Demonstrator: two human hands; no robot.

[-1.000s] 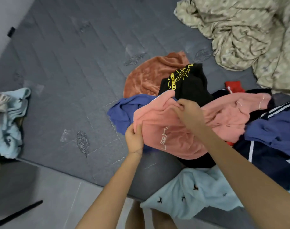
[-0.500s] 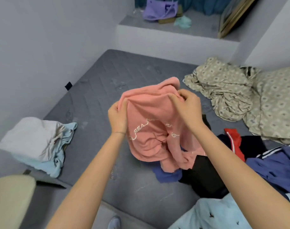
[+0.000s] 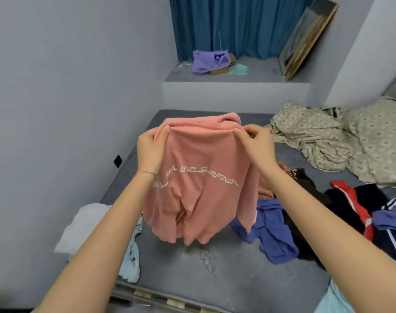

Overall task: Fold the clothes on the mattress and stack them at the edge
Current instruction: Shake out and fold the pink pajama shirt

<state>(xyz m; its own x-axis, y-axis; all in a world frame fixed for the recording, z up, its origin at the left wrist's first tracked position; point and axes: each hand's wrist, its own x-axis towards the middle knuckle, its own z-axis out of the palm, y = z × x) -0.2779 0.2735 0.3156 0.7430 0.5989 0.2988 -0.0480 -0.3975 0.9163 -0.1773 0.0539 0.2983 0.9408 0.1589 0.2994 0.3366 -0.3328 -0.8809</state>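
The folded stack (image 3: 79,224) is partly hidden behind the left forearm (image 3: 112,233).

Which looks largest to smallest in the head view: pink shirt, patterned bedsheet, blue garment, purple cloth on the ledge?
1. pink shirt and patterned bedsheet: about alike; the shirt is held nearer the camera, so unranked.
2. blue garment.
3. purple cloth, smallest and farthest.

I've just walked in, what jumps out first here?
A pink shirt with white lettering hangs in mid-air at the centre, pinched at its top edge by the left hand and the right hand. Below lies a grey mattress, with unfolded clothes jumbled on its right and a folded stack at its left edge.
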